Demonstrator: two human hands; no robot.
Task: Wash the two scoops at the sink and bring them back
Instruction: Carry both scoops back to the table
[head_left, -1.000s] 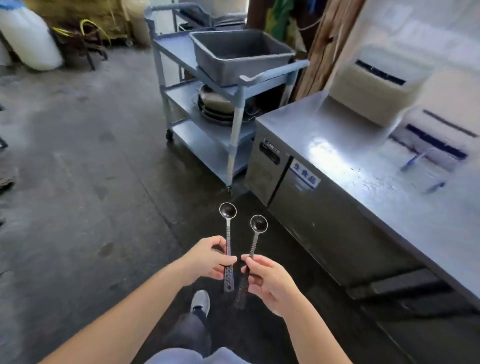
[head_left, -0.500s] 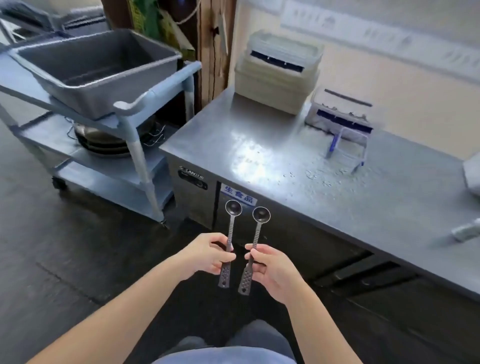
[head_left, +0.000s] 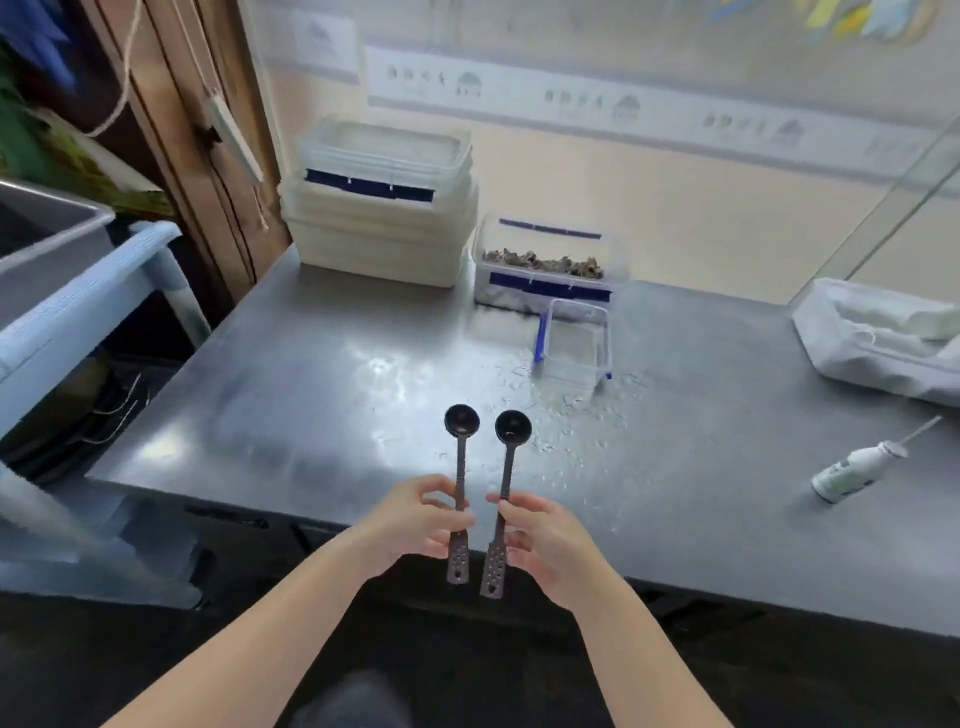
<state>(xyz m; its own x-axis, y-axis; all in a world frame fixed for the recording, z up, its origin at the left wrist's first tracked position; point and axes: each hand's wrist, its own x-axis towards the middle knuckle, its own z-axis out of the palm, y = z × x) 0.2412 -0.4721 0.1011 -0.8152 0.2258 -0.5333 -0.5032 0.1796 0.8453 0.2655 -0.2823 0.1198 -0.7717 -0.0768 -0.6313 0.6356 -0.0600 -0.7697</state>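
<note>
1. Head view, tipped down over a stainless steel counter (head_left: 311, 374), both forearms reaching in from below.
2. Left hand (head_left: 415, 525) pinched, thumb against fingers, on the lower handle of the left scoop (head_left: 461, 452). Right hand (head_left: 545, 540) pinched the same way on the right scoop (head_left: 509, 454). Neither hand free. Close side by side, not touching.
3. Both scoops upright, dark round bowls on top and facing the camera, perforated handle ends poking out beneath the fingers.
4. Probably carried one per hand and slightly apart to avoid knocking together, and bowl-up for easy setting down. A guess only: no telling wet from dry at this sharpness.
5. Bowls poised over the near part of the counter, handle ends hanging in front of its front edge. No visible contact with the surface.
6. Just beyond the bowls and a little right: a small open clear container with blue clips (head_left: 574, 343), ringed by scattered flecks or droplets.
7. Behind that, a lidded box of dark bits (head_left: 545, 260) beside a stack of pale lidded tubs (head_left: 379, 223) against the wall. Likely the home spot for the scoops, hence the stance at this end.
8. No sink anywhere in sight. Judged to be the return leg, with only the putting-down left.
9. Well off to the right, a white bottle (head_left: 852, 473) lying on its side; at the left edge, a grey cart (head_left: 78, 312).
</note>
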